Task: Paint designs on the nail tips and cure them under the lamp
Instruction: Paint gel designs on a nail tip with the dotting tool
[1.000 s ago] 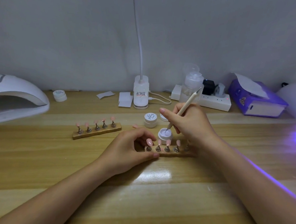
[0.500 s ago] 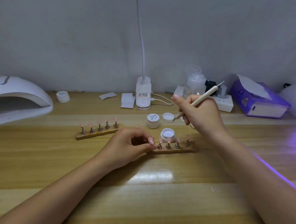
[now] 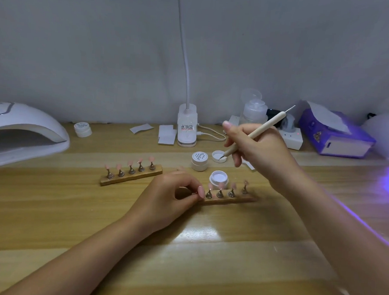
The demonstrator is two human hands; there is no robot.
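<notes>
Right hand point(image 3: 260, 148) holds dotting pen point(image 3: 255, 134) over lid point(image 3: 219, 156); left hand point(image 3: 175, 194) pinches stand point(image 3: 229, 198).

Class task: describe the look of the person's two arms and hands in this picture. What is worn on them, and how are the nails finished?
Both forearms are bare to the picture's edge: no sleeves, gloves, watch or bracelet show. No ring shows on the left hand or right hand. One left-hand fingernail is oval with pale pink polish; a right-hand nail looks pinkish, its finish unclear. Purple light edges the right forearm.
</notes>
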